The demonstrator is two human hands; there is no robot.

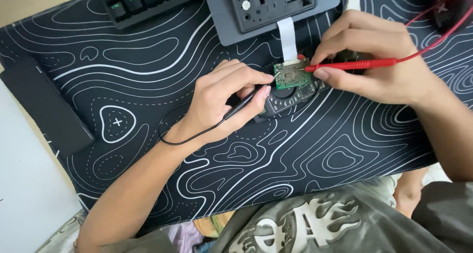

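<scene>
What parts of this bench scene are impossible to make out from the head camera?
- Tip of the thin black probe: hidden behind the left hand fingers.
- Dark round-dial meter: mostly covered by the small green circuit board and both hands.
- Red probe tip contact point: too small to tell; the right hand crowds it.
- Black keyboard and grey slotted panel: cut off by the top edge.

"What are the hands doing?"

"The left hand (pixel 224 98) pinches a black probe (pixel 245 103), the right hand (pixel 374 56) a red probe (pixel 352 64). Both tips meet a small green circuit board (pixel 291 75) lying over a dark multimeter (pixel 288 98)."

"And around them?"

"A black desk mat (pixel 148 75) with white contour lines, a keyboard (pixel 143 1) at the top, and a grey device (pixel 268 6) with a white ribbon cable (pixel 288 38)."
</scene>
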